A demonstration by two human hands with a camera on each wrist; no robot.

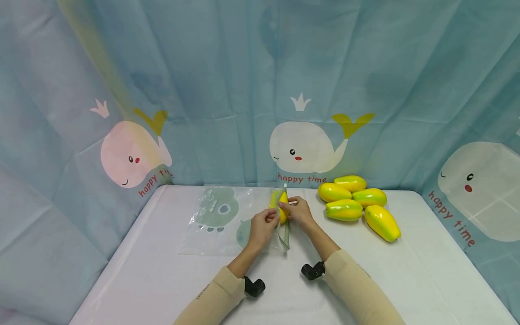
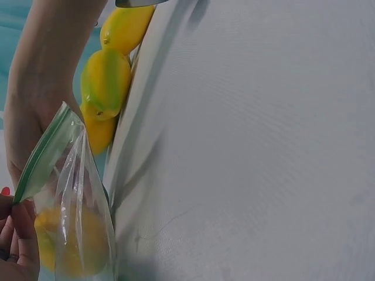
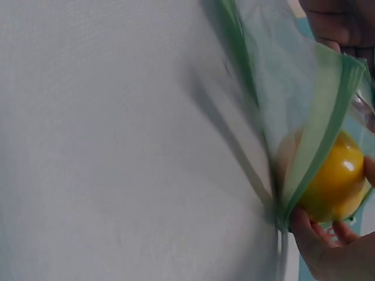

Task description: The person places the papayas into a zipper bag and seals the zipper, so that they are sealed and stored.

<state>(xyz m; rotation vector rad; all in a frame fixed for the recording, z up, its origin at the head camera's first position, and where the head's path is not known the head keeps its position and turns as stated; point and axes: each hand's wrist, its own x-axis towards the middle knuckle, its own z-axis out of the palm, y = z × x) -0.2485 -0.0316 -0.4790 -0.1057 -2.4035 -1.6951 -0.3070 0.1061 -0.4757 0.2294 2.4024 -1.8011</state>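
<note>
Yellow fruit (image 3: 337,181) with a bit of green on it is sitting right in the mouth of a clear zip bag (image 1: 252,203), part of it behind the plastic and the rest poking out on the person's right. Right hand (image 1: 298,211) has it gripped, fingers and thumb on different sides of the fruit. Left hand (image 1: 262,228) is pinching the bag's green zip edge (image 3: 328,140), easiest to see from the left wrist. Rest of the bag lies flat off to the left, with green cartoon critters printed on it. Five more yellow-green fruits (image 1: 343,210) are bunched past the right hand, near the back of the white table (image 1: 142,253). Both arms have beige sleeves (image 1: 357,280), with a black gadget (image 1: 254,287) at each cuff, and behind everything hangs a blue curtain (image 1: 227,90) with whales and "happy time" on it.
</note>
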